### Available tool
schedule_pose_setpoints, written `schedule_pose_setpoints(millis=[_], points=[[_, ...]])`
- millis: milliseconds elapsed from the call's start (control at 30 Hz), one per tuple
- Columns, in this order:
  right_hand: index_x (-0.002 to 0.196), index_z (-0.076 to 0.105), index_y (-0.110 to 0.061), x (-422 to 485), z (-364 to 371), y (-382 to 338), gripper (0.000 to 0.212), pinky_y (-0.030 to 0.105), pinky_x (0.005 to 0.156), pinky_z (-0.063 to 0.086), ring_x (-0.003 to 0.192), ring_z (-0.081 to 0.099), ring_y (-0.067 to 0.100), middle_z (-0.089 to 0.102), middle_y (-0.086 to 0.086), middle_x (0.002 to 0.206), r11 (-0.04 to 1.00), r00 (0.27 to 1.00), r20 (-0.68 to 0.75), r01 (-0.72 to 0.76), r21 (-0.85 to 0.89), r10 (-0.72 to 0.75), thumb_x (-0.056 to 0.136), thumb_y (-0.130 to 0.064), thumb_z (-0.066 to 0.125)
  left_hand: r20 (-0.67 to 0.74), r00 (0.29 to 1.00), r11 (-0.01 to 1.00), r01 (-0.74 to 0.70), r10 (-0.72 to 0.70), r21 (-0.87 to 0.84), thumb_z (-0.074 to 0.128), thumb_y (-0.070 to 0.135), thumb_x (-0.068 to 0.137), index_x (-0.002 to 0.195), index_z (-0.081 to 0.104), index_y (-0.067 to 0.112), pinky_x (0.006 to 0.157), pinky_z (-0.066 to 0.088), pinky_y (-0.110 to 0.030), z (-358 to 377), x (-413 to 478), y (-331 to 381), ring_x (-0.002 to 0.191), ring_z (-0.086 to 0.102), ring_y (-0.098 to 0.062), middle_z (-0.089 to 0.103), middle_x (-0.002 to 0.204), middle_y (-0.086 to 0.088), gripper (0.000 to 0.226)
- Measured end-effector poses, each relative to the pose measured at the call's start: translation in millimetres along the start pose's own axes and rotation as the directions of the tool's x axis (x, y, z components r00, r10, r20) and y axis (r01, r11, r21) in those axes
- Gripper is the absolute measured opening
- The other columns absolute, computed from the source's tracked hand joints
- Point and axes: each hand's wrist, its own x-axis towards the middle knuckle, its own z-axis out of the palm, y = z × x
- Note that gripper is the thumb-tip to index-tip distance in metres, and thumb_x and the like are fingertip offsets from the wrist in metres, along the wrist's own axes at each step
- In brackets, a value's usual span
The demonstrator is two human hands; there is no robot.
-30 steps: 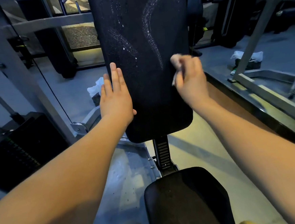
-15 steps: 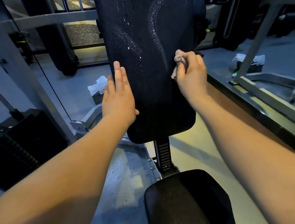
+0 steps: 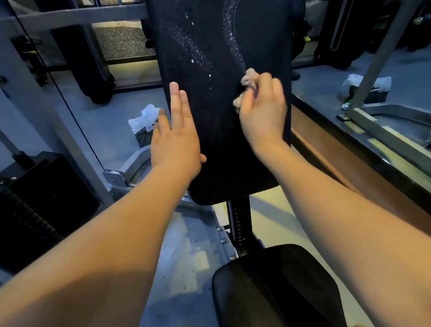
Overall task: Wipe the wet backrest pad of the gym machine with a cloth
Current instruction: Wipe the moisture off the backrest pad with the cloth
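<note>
Against the wet backrest pad (image 3: 231,110), right hand (image 3: 263,115) seemingly presses its clutched cloth (image 3: 247,79); left hand (image 3: 175,140) lies flat, open.

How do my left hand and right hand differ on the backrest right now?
The left hand lies flat and open on the backrest pad's left edge, empty. The right hand is curled, its grip bunching a cloth near the right edge. Both press the pad.

The grey gym floor (image 3: 108,125) carries the machine's metal frame (image 3: 132,167) and a black weight stack (image 3: 32,203) at the left. A small dark bin lined with a white bag (image 3: 145,126) stands on it behind the frame, another bin (image 3: 368,89) far right.
</note>
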Motion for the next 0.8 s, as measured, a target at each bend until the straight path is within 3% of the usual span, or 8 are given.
schedule_pose_setpoints(millis=[167, 300, 367, 433, 567, 633, 733, 800], points=[[0.109, 0.065, -0.008, 7.5, -20.0, 16.3, 0.025, 0.044, 0.069, 0.055, 0.087, 0.061, 0.03, 0.06, 0.011, 0.108, 0.802, 0.757, 0.341, 0.597, -0.014, -0.557, 0.094, -0.018, 0.048, 0.015, 1.0, 1.0, -0.008, 0.008, -0.014, 0.087, 0.038, 0.075, 0.153, -0.027, 0.008, 0.112, 0.041, -0.046, -2.0, -0.4, -2.0, 0.144, 0.026, -0.038, -0.045, 0.155, -0.005, 0.142], [0.106, 0.06, -0.006, 51.1, -33.7, 29.5, 0.02, 0.029, 0.077, 0.04, 0.094, 0.058, 0.033, 0.059, 0.017, 0.107, 0.971, 0.974, 0.084, 0.219, -0.093, -0.211, 0.093, -0.014, 0.048, 0.03, 0.999, 1.0, 0.015, -0.014, -0.022, 0.086, 0.035, 0.077, 0.153, -0.029, 0.01, 0.09, 0.052, -0.042, -6.3, -2.4, -0.3, 0.121, 0.046, -0.035, -0.048, 0.153, -0.004, 0.139], [0.106, 0.06, -0.003, 36.0, -20.6, 15.8, 0.015, 0.023, 0.074, 0.032, 0.092, 0.058, 0.034, 0.057, 0.019, 0.106, 0.995, 0.996, 0.019, 0.083, -0.053, -0.082, 0.095, -0.01, 0.051, 0.035, 0.999, 1.0, 0.026, -0.026, -0.013, 0.085, 0.034, 0.078, 0.152, -0.03, 0.01, 0.082, 0.052, -0.04, -8.4, -3.3, 2.7, 0.112, 0.05, -0.033, -0.049, 0.152, -0.004, 0.138], [0.108, 0.062, -0.007, 7.8, -10.3, -4.5, 0.016, 0.028, 0.074, 0.041, 0.089, 0.06, 0.03, 0.057, 0.014, 0.107, 0.977, 0.969, 0.129, 0.213, 0.005, -0.212, 0.094, -0.01, 0.055, 0.04, 0.999, 0.999, 0.038, -0.037, -0.006, 0.084, 0.034, 0.079, 0.152, -0.03, 0.01, 0.074, 0.051, -0.04, -8.8, -3.3, 4.7, 0.11, 0.051, -0.034, -0.05, 0.151, -0.003, 0.138], [0.104, 0.064, -0.008, 9.0, -16.2, 2.3, 0.016, 0.044, 0.062, 0.053, 0.079, 0.061, 0.036, 0.059, 0.014, 0.102, 0.767, 0.709, 0.384, 0.641, -0.002, -0.592, 0.09, -0.012, 0.057, 0.045, 0.998, 0.999, 0.048, -0.048, -0.002, 0.083, 0.037, 0.079, 0.152, -0.031, 0.012, 0.067, 0.047, -0.039, -10.2, -3.6, 3.7, 0.111, 0.052, -0.035, -0.051, 0.151, -0.001, 0.138], [0.103, 0.063, -0.012, 41.2, -27.9, 12.6, 0.022, 0.043, 0.072, 0.054, 0.09, 0.063, 0.035, 0.062, 0.011, 0.108, 0.809, 0.781, 0.305, 0.585, -0.051, -0.545, 0.085, -0.013, 0.052, 0.048, 0.998, 0.999, 0.043, -0.043, 0.0, 0.083, 0.038, 0.079, 0.151, -0.032, 0.012, 0.065, 0.047, -0.039, -11.5, -3.4, 3.4, 0.109, 0.052, -0.034, -0.053, 0.149, -0.001, 0.138], [0.107, 0.06, -0.004, 67.1, -34.2, 21.8, 0.018, 0.029, 0.07, 0.033, 0.091, 0.058, 0.036, 0.058, 0.018, 0.109, 0.978, 0.983, 0.048, 0.183, -0.105, -0.178, 0.093, -0.01, 0.05, 0.056, 0.997, 0.999, 0.046, -0.046, 0.006, 0.082, 0.036, 0.08, 0.15, -0.034, 0.011, 0.066, 0.051, -0.039, -10.6, -3.5, 4.0, 0.104, 0.054, -0.032, -0.055, 0.148, -0.002, 0.138], [0.109, 0.059, -0.003, 48.1, -21.8, 1.8, 0.017, 0.024, 0.07, 0.028, 0.09, 0.058, 0.034, 0.056, 0.019, 0.109, 0.997, 0.999, 0.004, 0.046, -0.068, -0.046, 0.095, -0.008, 0.052, 0.063, 0.997, 0.999, 0.05, -0.05, 0.003, 0.082, 0.035, 0.081, 0.15, -0.034, 0.011, 0.065, 0.051, -0.039, -9.7, -3.6, 5.9, 0.102, 0.054, -0.032, -0.055, 0.147, -0.003, 0.137]])
